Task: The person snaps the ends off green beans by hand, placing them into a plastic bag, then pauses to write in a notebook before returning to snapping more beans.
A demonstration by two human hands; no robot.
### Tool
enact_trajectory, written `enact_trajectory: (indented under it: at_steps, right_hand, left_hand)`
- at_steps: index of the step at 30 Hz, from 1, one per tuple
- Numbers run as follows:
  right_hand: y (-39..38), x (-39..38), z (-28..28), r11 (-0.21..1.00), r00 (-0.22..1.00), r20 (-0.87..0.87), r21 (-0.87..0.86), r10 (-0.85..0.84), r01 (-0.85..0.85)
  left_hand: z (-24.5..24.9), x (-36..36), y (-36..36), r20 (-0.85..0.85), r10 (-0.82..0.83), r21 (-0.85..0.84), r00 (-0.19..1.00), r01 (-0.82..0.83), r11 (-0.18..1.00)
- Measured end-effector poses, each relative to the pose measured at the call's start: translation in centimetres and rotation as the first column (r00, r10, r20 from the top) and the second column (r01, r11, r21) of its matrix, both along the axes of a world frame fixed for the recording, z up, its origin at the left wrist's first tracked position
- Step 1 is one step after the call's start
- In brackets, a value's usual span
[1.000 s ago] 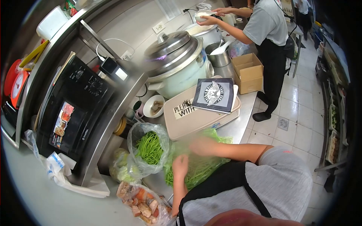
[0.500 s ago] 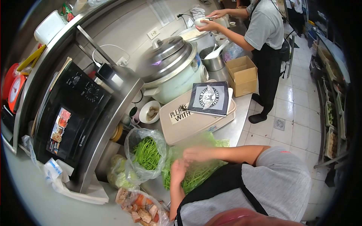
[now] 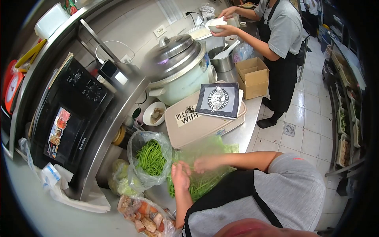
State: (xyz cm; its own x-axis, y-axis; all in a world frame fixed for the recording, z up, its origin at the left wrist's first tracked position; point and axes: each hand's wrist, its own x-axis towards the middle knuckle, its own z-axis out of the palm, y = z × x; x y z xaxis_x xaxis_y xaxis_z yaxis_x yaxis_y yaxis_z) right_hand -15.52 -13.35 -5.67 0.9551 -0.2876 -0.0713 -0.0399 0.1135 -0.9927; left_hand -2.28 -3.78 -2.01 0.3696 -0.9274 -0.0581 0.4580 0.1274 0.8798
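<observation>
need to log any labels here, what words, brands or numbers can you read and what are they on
"PLEA" above "WITH": on the label stuck to the beige tray; the rest is hidden under the black booklet.
Black booklet: the lettering around its round emblem is too small to read.
Microwave: the brand word on the door and the dial markings are too blurred to read.

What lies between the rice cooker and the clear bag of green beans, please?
A small white bowl beside a beige tray, seen in the head view.
</observation>
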Motion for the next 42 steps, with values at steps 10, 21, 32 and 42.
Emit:
enact_trajectory:
  at_steps: [10, 21, 32, 42]
  right_hand:
    - [0.1, -0.1, 0.6, 0.693, 0.971, -0.071, -0.712, -0.23, 0.113]
    - [-1.1, -0.4, -3.3, 0.543, 0.909, -0.341, -0.823, -0.241, -0.165]
    - [-1.0, -1.1, 0.0, 0.53, 0.86, -0.49, -0.772, -0.144, -0.351]
    - [-2.9, -0.7, -5.0, 0.373, 0.925, -0.291, -0.909, -0.246, -0.187]
  left_hand:
    - [-0.4, -1.3, 0.0, 0.53, -0.146, 0.064, 0.835, 0.133, 0.989]
    - [5.6, 8.1, -3.2, 0.908, 0.247, -0.165, 0.338, -0.254, 0.953]
    - [-5.5, 24.9, -2.5, 0.905, -0.265, 0.426, 0.334, -0.7, 0.572]
    - [-0.7, 18.1, -3.6, 0.841, -0.485, 0.493, 0.241, -0.71, 0.503]
